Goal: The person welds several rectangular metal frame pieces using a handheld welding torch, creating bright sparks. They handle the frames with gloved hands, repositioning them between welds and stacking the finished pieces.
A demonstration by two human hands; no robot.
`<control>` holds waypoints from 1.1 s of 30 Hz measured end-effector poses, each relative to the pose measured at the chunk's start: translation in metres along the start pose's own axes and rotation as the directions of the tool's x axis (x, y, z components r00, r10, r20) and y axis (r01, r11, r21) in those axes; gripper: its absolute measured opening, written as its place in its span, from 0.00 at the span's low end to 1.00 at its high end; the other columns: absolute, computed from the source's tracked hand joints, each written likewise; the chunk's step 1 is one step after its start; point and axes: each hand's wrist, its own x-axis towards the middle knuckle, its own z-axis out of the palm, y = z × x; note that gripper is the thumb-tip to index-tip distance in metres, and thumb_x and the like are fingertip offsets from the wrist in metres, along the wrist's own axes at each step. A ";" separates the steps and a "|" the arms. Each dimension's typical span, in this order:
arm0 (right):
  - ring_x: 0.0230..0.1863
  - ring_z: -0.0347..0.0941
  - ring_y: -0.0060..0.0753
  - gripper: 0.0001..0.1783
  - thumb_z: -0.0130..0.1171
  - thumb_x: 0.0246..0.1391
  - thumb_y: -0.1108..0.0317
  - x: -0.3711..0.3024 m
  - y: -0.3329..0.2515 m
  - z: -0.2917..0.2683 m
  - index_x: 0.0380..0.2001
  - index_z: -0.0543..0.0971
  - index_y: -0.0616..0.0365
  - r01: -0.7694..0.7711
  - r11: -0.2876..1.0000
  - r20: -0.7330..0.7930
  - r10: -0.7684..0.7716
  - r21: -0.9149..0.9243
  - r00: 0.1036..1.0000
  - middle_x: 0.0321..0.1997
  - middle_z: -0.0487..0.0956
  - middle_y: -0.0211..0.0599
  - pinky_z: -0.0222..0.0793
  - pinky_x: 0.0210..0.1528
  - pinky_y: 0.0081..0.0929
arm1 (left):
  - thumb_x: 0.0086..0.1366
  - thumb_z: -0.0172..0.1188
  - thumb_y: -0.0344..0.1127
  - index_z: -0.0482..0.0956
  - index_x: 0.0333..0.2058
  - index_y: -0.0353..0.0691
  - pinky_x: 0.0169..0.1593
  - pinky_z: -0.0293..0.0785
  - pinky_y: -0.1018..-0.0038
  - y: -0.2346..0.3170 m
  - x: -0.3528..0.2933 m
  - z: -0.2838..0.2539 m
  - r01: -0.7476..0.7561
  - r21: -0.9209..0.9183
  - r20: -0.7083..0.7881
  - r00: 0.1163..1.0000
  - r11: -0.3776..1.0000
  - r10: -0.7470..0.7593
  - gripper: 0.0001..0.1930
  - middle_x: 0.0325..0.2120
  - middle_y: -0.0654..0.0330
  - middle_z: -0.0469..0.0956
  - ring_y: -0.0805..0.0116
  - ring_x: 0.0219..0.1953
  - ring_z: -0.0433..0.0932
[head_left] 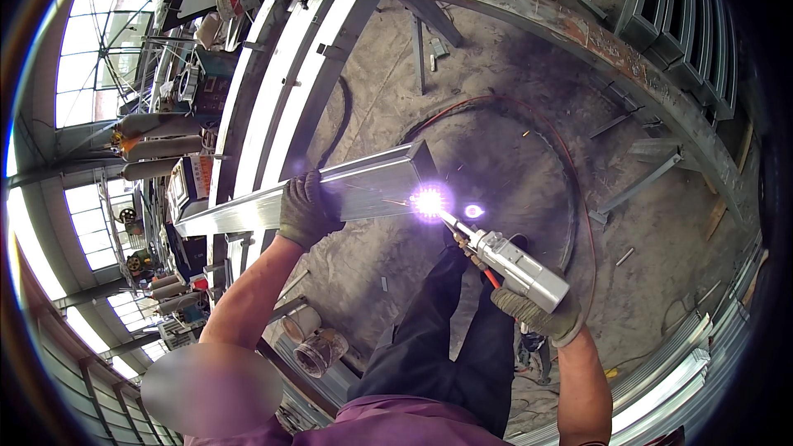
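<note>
My left hand [307, 211], in a dark knitted work glove, is closed around a long silver metal profile [376, 183] that slants up from the left to its cut end near the middle. My right hand [541, 315], gloved too, grips a silver handheld welding gun [522, 266] with an orange-red hose beneath it. The gun's nozzle points up and left at the profile's lower end corner. A bright violet-white arc [429, 201] glows there and hides the spot where nozzle and metal meet. Several sparks fly off it.
A large steel beam [570, 29] curves across the far side. Long metal rails [289, 74] run at the left. Profiles are stacked far right [673, 37] and near right [661, 396]. A red hose [570, 165] loops over the concrete floor. Two dirty buckets [320, 352] stand by my legs.
</note>
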 end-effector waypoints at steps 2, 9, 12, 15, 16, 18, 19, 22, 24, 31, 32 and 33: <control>0.50 0.82 0.19 0.29 0.73 0.56 0.81 -0.001 0.000 0.000 0.61 0.79 0.66 -0.029 0.998 -0.003 0.029 0.049 1.000 0.53 0.86 0.33 0.81 0.52 0.20 | 0.35 0.82 0.48 0.59 0.65 0.31 0.60 0.70 0.49 0.001 0.000 0.002 0.006 0.002 -0.009 1.000 1.000 -0.006 0.60 0.50 0.42 0.72 0.40 0.52 0.73; 0.46 0.81 0.16 0.27 0.75 0.55 0.80 -0.001 0.001 0.000 0.58 0.82 0.64 0.031 0.987 -0.010 -0.033 -0.159 0.999 0.48 0.86 0.29 0.80 0.47 0.19 | 0.33 0.84 0.48 0.59 0.65 0.31 0.62 0.68 0.49 0.002 0.000 -0.002 0.024 -0.020 0.027 0.999 1.000 -0.023 0.61 0.52 0.42 0.71 0.41 0.54 0.72; 0.44 0.80 0.16 0.26 0.76 0.55 0.79 -0.001 0.000 0.003 0.58 0.82 0.64 0.073 0.973 -0.009 -0.076 -0.221 0.997 0.47 0.86 0.27 0.79 0.45 0.18 | 0.32 0.85 0.48 0.59 0.65 0.32 0.63 0.68 0.50 0.002 0.001 -0.002 0.013 -0.012 0.020 1.000 1.000 -0.012 0.63 0.52 0.43 0.72 0.42 0.55 0.72; 0.56 0.81 0.28 0.25 0.66 0.60 0.83 -0.001 -0.004 0.000 0.61 0.78 0.70 0.133 0.941 0.104 -0.106 -0.312 0.989 0.57 0.83 0.43 0.82 0.55 0.25 | 0.34 0.84 0.47 0.59 0.66 0.32 0.62 0.68 0.50 0.001 0.000 -0.002 0.011 -0.020 0.022 1.000 1.000 -0.011 0.62 0.52 0.43 0.72 0.42 0.54 0.73; 0.62 0.81 0.34 0.24 0.61 0.62 0.85 -0.001 -0.005 -0.005 0.63 0.76 0.74 0.163 0.924 0.162 -0.112 -0.345 0.980 0.62 0.82 0.51 0.84 0.60 0.28 | 0.35 0.84 0.47 0.59 0.66 0.31 0.62 0.69 0.49 0.001 -0.001 -0.003 0.015 -0.028 0.027 1.000 0.999 -0.014 0.61 0.51 0.43 0.72 0.42 0.54 0.73; 0.62 0.81 0.34 0.24 0.60 0.64 0.84 -0.008 0.015 -0.019 0.63 0.75 0.74 -0.075 0.991 0.041 0.071 0.113 0.997 0.62 0.82 0.51 0.84 0.60 0.27 | 0.37 0.81 0.45 0.59 0.65 0.31 0.61 0.69 0.49 0.001 0.001 -0.002 -0.006 -0.018 -0.001 1.000 1.000 0.006 0.58 0.51 0.43 0.73 0.41 0.53 0.74; 0.62 0.81 0.34 0.24 0.60 0.64 0.84 -0.008 0.011 -0.016 0.63 0.75 0.74 -0.055 0.998 0.042 0.054 0.027 0.998 0.63 0.82 0.51 0.84 0.60 0.27 | 0.39 0.79 0.45 0.59 0.65 0.30 0.60 0.70 0.49 0.001 0.001 -0.002 -0.013 -0.011 -0.013 1.000 1.000 0.013 0.56 0.50 0.43 0.73 0.40 0.52 0.74; 0.61 0.82 0.34 0.24 0.60 0.64 0.83 -0.004 0.002 -0.008 0.63 0.75 0.74 0.144 0.951 0.142 -0.108 -0.273 0.984 0.63 0.82 0.51 0.84 0.59 0.28 | 0.36 0.82 0.46 0.59 0.66 0.31 0.62 0.69 0.49 0.001 -0.001 0.000 0.007 -0.019 0.008 1.000 1.000 -0.007 0.60 0.51 0.42 0.72 0.40 0.54 0.73; 0.60 0.82 0.33 0.24 0.60 0.65 0.83 -0.005 0.011 -0.014 0.63 0.75 0.74 0.190 0.938 0.161 -0.148 -0.291 0.976 0.63 0.82 0.50 0.85 0.58 0.28 | 0.33 0.84 0.47 0.58 0.66 0.32 0.63 0.68 0.49 0.002 0.002 -0.004 0.019 -0.027 0.047 0.999 0.999 -0.018 0.62 0.52 0.42 0.72 0.40 0.55 0.73; 0.58 0.84 0.32 0.24 0.62 0.63 0.83 -0.008 0.004 -0.012 0.62 0.77 0.72 0.035 0.978 0.090 -0.017 -0.204 0.996 0.60 0.83 0.49 0.85 0.55 0.25 | 0.31 0.84 0.47 0.58 0.66 0.32 0.63 0.68 0.48 -0.001 -0.001 0.002 0.016 -0.036 0.016 1.000 0.999 -0.016 0.63 0.52 0.42 0.72 0.39 0.55 0.72; 0.57 0.84 0.31 0.24 0.64 0.62 0.83 -0.008 0.001 -0.009 0.61 0.78 0.72 0.017 0.976 0.069 -0.002 -0.217 0.998 0.59 0.84 0.48 0.85 0.54 0.24 | 0.31 0.84 0.47 0.58 0.66 0.32 0.63 0.68 0.48 -0.001 0.000 0.002 0.009 -0.036 0.007 1.000 0.999 -0.009 0.63 0.52 0.42 0.72 0.39 0.55 0.72; 0.56 0.85 0.30 0.23 0.66 0.61 0.82 -0.008 -0.001 -0.007 0.60 0.79 0.71 0.025 0.962 0.057 -0.010 -0.272 0.998 0.58 0.85 0.46 0.85 0.53 0.23 | 0.31 0.84 0.47 0.58 0.65 0.31 0.62 0.68 0.48 0.000 -0.001 0.004 0.003 -0.005 -0.022 1.000 1.000 -0.003 0.62 0.51 0.42 0.72 0.39 0.54 0.72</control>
